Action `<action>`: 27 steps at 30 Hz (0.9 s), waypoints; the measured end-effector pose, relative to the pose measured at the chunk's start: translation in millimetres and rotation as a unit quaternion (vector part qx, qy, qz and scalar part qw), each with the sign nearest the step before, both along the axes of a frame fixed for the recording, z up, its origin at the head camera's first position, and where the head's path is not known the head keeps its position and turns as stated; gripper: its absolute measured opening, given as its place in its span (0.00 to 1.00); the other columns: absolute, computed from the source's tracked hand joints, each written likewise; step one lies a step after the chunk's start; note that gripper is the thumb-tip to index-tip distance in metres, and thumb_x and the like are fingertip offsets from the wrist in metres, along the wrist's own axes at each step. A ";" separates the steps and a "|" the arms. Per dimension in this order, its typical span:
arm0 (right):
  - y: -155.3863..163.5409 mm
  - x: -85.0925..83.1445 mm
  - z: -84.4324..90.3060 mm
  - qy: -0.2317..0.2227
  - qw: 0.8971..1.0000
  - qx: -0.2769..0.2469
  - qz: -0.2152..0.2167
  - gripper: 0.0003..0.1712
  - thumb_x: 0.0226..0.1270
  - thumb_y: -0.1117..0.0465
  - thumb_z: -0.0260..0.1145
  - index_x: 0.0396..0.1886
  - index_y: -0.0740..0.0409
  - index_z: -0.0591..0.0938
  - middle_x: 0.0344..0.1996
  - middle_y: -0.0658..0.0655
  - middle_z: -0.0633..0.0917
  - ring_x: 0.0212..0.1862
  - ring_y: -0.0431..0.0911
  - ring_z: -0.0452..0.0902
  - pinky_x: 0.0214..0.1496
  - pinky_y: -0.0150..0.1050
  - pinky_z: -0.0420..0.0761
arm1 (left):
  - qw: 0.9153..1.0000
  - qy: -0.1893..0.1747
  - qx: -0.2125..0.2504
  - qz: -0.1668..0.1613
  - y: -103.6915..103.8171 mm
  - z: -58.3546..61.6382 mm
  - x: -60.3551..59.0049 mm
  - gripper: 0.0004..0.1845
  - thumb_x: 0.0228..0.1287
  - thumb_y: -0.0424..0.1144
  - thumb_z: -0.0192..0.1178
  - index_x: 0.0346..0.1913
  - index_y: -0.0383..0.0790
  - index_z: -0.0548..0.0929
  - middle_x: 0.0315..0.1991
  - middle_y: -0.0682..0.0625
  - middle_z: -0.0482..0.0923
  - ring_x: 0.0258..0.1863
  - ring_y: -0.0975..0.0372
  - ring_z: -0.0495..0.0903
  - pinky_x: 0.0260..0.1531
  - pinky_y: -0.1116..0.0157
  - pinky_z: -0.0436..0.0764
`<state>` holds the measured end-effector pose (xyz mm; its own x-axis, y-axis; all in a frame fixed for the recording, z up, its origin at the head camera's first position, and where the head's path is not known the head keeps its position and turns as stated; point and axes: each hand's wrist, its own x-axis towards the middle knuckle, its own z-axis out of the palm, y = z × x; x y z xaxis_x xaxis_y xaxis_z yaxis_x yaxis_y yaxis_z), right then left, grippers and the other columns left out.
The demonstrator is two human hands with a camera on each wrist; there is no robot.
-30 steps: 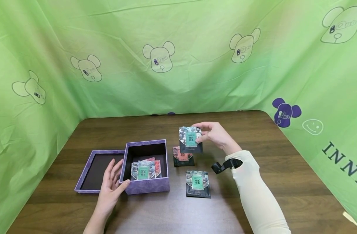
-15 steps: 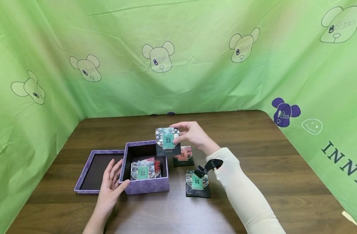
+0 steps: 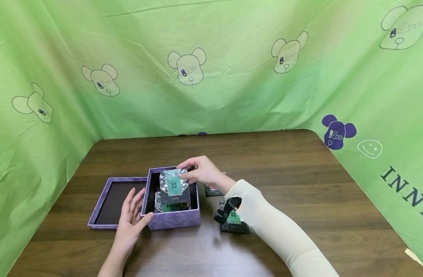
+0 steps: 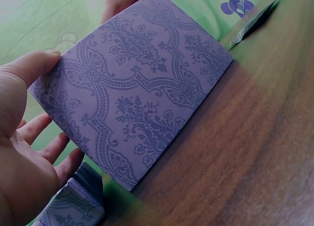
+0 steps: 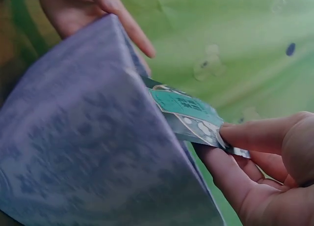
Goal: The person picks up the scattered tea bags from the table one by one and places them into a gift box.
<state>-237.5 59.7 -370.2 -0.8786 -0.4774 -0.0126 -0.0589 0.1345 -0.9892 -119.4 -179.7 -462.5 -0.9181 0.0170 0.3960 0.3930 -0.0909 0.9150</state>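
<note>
My right hand (image 3: 203,173) pinches a dark tea sachet (image 3: 174,186) with a green label and white flower print by its upper right edge. The sachet's lower part is inside the purple patterned box (image 3: 174,221). Under it, another green-label tea sachet (image 3: 158,202) shows in part. At the front left corner, my left hand (image 3: 129,221) holds the box, its thumb at the rim and fingers along the left side. The right wrist view shows the pinched sachet (image 5: 184,108) passing behind the box wall (image 5: 98,137), thumb and fingers on opposite faces.
The shallow purple lid (image 3: 105,204) lies inner side up left of the box. A green-label sachet (image 3: 235,227) and a partly hidden sachet (image 3: 213,191) lie on the wooden table (image 3: 301,184) to the right, beneath my right forearm. A green printed curtain (image 3: 232,96) surrounds the table.
My right hand has carried the flower-print sachet leftward from over the table, then down into the box, covering the sachets there. My left hand and the box stay put.
</note>
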 end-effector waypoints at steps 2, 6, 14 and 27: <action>-5.6 2.6 -2.1 0.004 1.000 0.007 0.011 0.17 0.58 0.77 0.69 0.48 0.73 0.84 0.31 0.55 0.82 0.28 0.39 0.79 0.33 0.37 0.84 | 1.000 0.002 0.003 -0.001 0.1 -0.2 -0.2 0.47 0.60 0.12 0.54 0.78 0.43 0.49 0.68 0.62 0.66 0.66 0.73 0.66 0.59 0.75 0.68; -14.2 6.2 -6.4 0.015 0.999 0.024 0.039 0.14 0.60 0.76 0.68 0.47 0.73 0.84 0.32 0.56 0.84 0.27 0.39 0.80 0.37 0.46 0.85 | 1.000 0.003 0.004 -0.002 0.1 -0.3 -0.1 0.47 0.60 0.13 0.54 0.78 0.43 0.49 0.68 0.62 0.66 0.66 0.73 0.66 0.58 0.75 0.69; -10.9 3.3 -4.2 0.144 0.981 0.101 0.081 0.14 0.63 0.71 0.69 0.48 0.70 0.85 0.40 0.62 0.88 0.40 0.39 0.84 0.48 0.31 0.79 | 1.000 0.001 0.001 -0.002 0.1 -0.3 -0.3 0.47 0.61 0.13 0.54 0.78 0.43 0.49 0.68 0.61 0.66 0.66 0.73 0.66 0.58 0.75 0.69; 24.3 -11.8 -2.6 0.115 0.993 0.022 -0.009 0.18 0.61 0.71 0.70 0.51 0.72 0.82 0.41 0.65 0.87 0.41 0.43 0.83 0.45 0.35 0.78 | 1.000 0.011 0.004 -0.007 -1.6 -3.1 -1.5 0.47 0.60 0.12 0.54 0.78 0.43 0.49 0.69 0.60 0.65 0.66 0.72 0.66 0.59 0.75 0.68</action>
